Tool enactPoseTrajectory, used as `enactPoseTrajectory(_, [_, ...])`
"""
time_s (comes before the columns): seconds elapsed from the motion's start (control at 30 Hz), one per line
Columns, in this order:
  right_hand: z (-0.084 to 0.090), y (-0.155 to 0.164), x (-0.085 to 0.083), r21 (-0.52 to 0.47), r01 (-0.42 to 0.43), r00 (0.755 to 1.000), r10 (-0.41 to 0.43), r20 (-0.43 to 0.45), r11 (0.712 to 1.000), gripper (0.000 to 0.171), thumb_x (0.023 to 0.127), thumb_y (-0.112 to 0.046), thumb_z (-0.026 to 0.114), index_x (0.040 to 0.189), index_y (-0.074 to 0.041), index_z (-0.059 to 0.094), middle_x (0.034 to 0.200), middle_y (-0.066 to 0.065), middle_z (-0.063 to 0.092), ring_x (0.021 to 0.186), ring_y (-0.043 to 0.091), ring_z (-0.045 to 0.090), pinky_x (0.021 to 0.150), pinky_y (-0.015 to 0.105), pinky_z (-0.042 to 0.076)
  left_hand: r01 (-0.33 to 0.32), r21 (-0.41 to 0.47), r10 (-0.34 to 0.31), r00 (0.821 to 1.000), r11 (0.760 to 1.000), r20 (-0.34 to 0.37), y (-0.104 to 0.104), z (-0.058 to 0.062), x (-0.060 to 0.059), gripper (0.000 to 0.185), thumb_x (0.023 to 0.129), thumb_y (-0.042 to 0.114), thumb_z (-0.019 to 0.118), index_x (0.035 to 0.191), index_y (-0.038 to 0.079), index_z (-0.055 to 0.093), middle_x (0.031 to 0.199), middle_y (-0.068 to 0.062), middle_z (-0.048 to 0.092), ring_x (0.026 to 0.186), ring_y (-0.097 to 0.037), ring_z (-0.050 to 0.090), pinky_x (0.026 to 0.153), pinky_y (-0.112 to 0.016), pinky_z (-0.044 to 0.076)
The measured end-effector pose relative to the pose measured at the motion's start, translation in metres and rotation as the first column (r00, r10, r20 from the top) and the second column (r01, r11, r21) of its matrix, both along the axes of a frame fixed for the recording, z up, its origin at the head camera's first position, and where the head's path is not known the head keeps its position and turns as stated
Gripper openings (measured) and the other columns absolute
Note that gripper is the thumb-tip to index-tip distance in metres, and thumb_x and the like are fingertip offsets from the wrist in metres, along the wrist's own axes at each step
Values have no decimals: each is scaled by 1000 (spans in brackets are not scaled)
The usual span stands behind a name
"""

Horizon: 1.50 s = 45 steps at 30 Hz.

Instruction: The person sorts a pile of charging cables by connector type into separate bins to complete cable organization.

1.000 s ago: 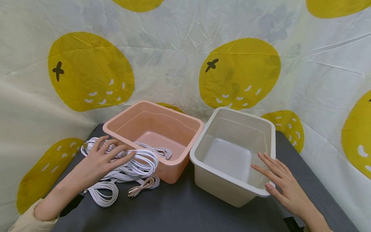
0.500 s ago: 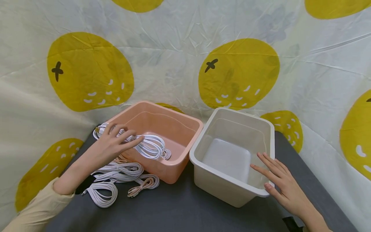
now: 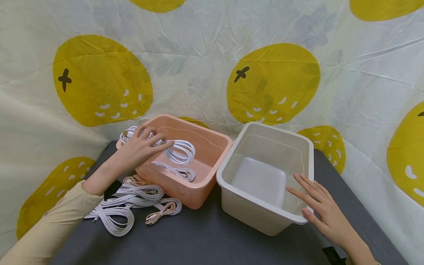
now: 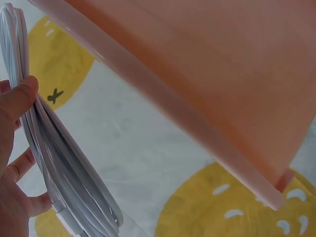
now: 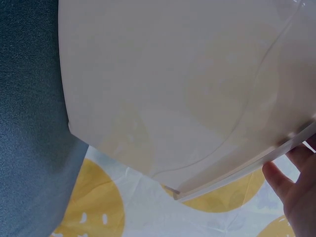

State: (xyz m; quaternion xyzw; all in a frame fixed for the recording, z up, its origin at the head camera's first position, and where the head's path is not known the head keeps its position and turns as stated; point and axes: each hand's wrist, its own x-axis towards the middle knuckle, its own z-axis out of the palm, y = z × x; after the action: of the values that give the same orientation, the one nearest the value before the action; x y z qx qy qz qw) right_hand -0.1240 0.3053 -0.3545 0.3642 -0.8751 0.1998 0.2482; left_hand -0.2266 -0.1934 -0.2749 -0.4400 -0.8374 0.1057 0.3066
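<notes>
My left hand [image 3: 140,145] pinches a coiled white cable [image 3: 182,151] above the pink bin [image 3: 198,185]. In the left wrist view, the thumb presses across the cable bundle [image 4: 81,170], beside the bin's rim [image 4: 163,108]. Another coiled white cable [image 3: 185,173] lies inside the pink bin. Several white cable bundles [image 3: 142,195] are heaped on the table in front of it, with a small pinkish cable [image 3: 162,212] at their right. My right hand [image 3: 322,215] rests with straight fingers over the near right rim of the beige bin [image 3: 255,221], its thumb outside.
A dark grey cloth [image 3: 205,239] covers the table. Both bins stand side by side, their rims close together. Behind them hangs a pale curtain [image 3: 195,81] with large yellow fruit prints. Nothing lies inside the beige bin.
My left hand has lifted the coiled white cable from over the heap and carried it up and to the right, over the pink bin. The right hand stays on the beige bin's rim.
</notes>
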Motion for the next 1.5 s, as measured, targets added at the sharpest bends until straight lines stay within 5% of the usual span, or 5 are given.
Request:
enactPoseTrajectory(0.27, [1, 0, 0, 8, 14, 1000, -14, 12, 1000, 39, 87, -19, 50, 125, -12, 53, 143, 12, 32, 136, 23, 22, 111, 22, 3, 9, -28, -9, 1000, 1000, 8, 9, 1, -25, 54, 76, -4, 63, 122, 20, 53, 109, -7, 52, 98, -28, 43, 87, -50, 33])
enactPoseTrajectory(0.63, [1, -1, 0, 7, 17, 1000, -17, 16, 1000, 39, 87, -21, 50, 125, -12, 53, 143, 13, 33, 136, 24, 22, 111, 21, 3, -33, -118, 39, 998, 993, 43, 19, -2, -43, 56, 79, -7, 58, 125, 23, 50, 112, -6, 52, 96, -26, 43, 88, -49, 29])
enactPoseTrajectory(1.23, [1, 0, 1, 12, 24, 1000, -25, 19, 1000, 39, 87, -21, 50, 125, -12, 52, 143, 12, 33, 136, 22, 22, 110, 21, 3, -74, -170, 90, 992, 983, 90, 28, -11, -57, 53, 82, -5, 55, 125, 27, 51, 109, -4, 53, 92, -25, 43, 79, -44, 34])
enactPoseTrajectory(1.5, [0, 0, 1, 10, 21, 1000, -22, 22, 1000, 39, 86, -19, 51, 125, -12, 52, 143, 12, 32, 136, 22, 22, 110, 21, 2, -64, -168, 80, 993, 984, 92, 26, -22, -59, 52, 79, 0, 61, 123, 27, 52, 114, -6, 54, 100, -27, 49, 84, -49, 39])
